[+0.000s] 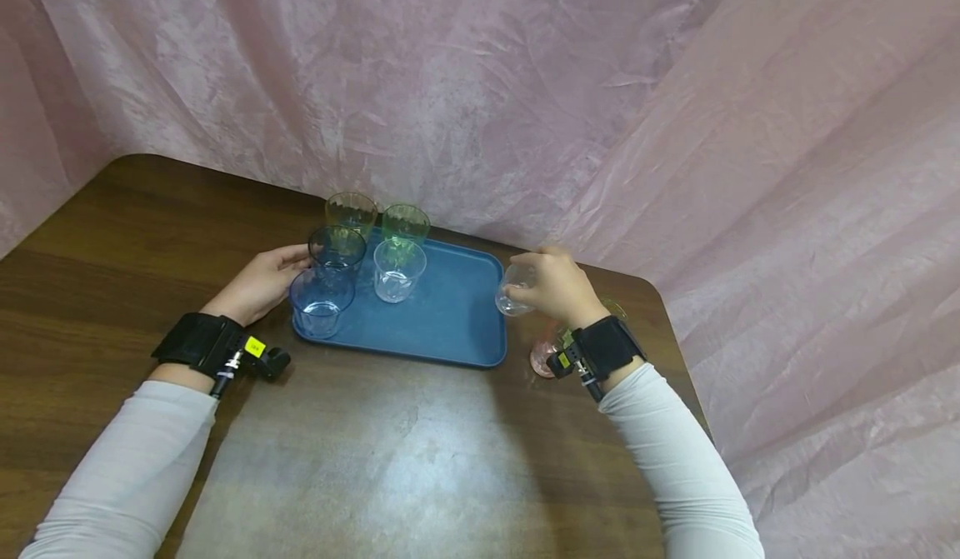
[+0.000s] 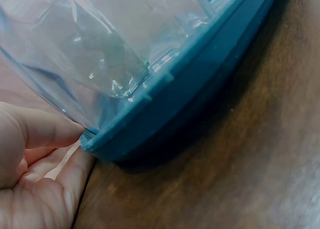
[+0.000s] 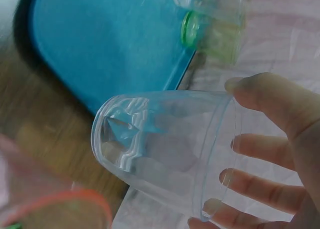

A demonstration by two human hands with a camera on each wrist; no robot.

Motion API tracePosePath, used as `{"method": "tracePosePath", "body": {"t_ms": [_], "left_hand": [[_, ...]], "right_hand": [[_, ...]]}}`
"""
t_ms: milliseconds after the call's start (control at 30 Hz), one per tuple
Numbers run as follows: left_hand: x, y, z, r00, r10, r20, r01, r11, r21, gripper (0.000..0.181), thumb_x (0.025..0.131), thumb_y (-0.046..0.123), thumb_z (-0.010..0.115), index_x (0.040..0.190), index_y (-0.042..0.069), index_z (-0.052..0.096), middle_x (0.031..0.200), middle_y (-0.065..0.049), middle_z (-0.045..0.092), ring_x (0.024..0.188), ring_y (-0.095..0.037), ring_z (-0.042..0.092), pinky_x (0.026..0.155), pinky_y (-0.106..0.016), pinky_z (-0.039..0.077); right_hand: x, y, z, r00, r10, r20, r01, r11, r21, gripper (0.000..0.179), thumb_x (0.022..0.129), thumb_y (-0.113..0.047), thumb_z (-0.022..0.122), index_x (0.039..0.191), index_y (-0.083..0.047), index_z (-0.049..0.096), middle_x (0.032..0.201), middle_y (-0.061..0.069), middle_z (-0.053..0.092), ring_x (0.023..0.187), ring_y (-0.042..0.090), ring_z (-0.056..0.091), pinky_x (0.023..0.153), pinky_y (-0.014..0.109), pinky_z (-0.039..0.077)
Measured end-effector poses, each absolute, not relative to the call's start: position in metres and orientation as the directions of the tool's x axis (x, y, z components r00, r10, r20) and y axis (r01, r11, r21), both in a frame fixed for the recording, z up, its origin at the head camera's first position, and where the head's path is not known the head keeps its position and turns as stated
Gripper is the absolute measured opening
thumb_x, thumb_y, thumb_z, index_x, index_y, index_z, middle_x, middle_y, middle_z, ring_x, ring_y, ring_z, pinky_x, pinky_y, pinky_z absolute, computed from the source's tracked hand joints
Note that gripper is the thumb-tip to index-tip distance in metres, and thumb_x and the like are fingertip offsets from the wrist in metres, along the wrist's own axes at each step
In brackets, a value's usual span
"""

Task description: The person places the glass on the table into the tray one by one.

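Note:
My left hand (image 1: 255, 286) is at the left end of a blue tray (image 1: 457, 317). The left wrist view shows its thumb (image 2: 50, 129) on the tray's rim and its other fingers below, pinching the corner. Just inside that rim stand a blue cup (image 1: 321, 305) and a dark grey cup (image 1: 337, 252). Past the tray's right end, my right hand (image 1: 561, 288) holds a clear cup (image 3: 165, 144) by its rim, thumb on one side and fingers on the other. That cup is tilted, base toward the tray.
Also on the tray are another clear cup (image 1: 398, 276), a green cup (image 1: 406, 222) and an amber cup (image 1: 351, 211) at the back. A pink cup (image 1: 542, 361) and a yellowish cup (image 1: 617, 309) stand partly hidden by the right wrist. A pink curtain (image 1: 450, 109) hangs behind the table.

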State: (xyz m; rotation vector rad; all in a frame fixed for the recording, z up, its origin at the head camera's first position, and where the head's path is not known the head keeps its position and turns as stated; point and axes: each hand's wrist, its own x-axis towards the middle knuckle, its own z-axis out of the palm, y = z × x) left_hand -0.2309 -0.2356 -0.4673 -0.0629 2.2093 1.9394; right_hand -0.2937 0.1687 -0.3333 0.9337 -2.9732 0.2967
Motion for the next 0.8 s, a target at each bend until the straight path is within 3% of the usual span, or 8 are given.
{"method": "tracePosePath", "body": {"t_ms": [133, 400, 800], "left_hand": [[-0.231, -0.235, -0.467, -0.980, 0.099, -0.173, -0.160, 0.130, 0.979, 0.049, 0.105, 0.011, 0.034, 0.150, -0.001, 0.020, 0.154, -0.027, 0.021, 0.139, -0.036, 0.025, 0.113, -0.051, 0.027], [-0.231, -0.235, -0.466, -0.979, 0.099, -0.178, -0.165, 0.126, 0.978, 0.049, 0.105, 0.010, 0.034, 0.150, -0.001, 0.019, 0.154, -0.027, 0.021, 0.140, -0.035, 0.024, 0.113, -0.050, 0.027], [-0.231, -0.236, -0.466, -0.978, 0.094, -0.188, -0.173, 0.147, 0.974, 0.049, 0.104, 0.010, 0.036, 0.150, 0.001, 0.021, 0.153, -0.027, 0.024, 0.139, -0.034, 0.026, 0.112, -0.050, 0.029]], "right_hand": [[-0.290, 0.160, -0.334, -0.805, -0.589, 0.074, -0.592, 0.785, -0.186, 0.052, 0.079, -0.037, 0.075, 0.122, -0.009, 0.065, 0.117, 0.015, 0.060, 0.097, 0.030, 0.059, 0.066, 0.043, 0.058], [-0.283, 0.141, -0.336, -0.790, -0.608, 0.078, -0.610, 0.769, -0.191, 0.053, 0.082, -0.041, 0.071, 0.125, -0.012, 0.063, 0.121, 0.014, 0.058, 0.108, 0.031, 0.054, 0.084, 0.049, 0.054], [-0.270, 0.111, -0.345, -0.758, -0.648, 0.067, -0.647, 0.737, -0.193, 0.057, 0.084, -0.051, 0.065, 0.129, -0.017, 0.061, 0.124, 0.011, 0.054, 0.110, 0.031, 0.050, 0.083, 0.047, 0.052]]}}
